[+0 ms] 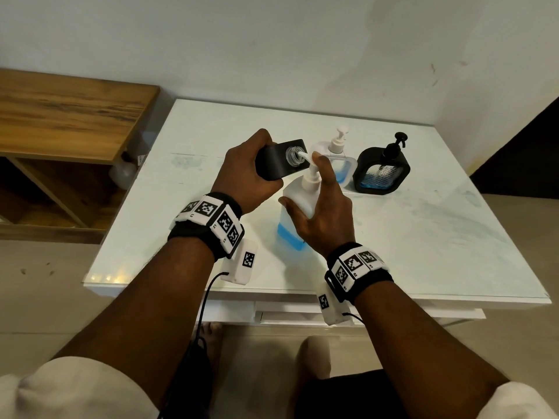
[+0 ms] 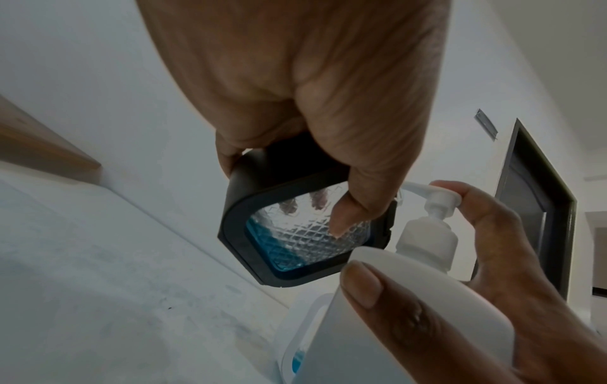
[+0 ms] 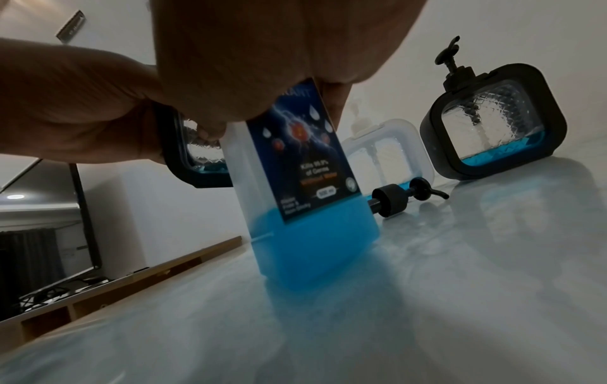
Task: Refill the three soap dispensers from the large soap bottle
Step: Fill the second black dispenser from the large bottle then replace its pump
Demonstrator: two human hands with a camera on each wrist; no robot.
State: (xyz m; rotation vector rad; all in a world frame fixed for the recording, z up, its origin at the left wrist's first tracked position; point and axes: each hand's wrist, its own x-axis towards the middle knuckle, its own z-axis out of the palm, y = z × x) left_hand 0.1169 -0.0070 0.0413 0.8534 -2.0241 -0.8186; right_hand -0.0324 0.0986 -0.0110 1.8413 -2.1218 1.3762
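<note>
Large soap bottle (image 1: 298, 213) stands upright on the white table (image 1: 423, 237), approx a third full of blue soap, w/ right hand (image 1: 325, 213) wrapped round its shoulder, forefinger on the pump. Left hand (image 1: 248, 173) grips an open black dispenser (image 1: 279, 158), tilted mouth-to-spout. Bottle looks light and slick (best held low); the two other dispensers wait behind.

Both hands (image 1: 246, 176) (image 1: 325, 213) raised, fingers curled

Dim, soft shadows, blurred wide-angle edges
</note>
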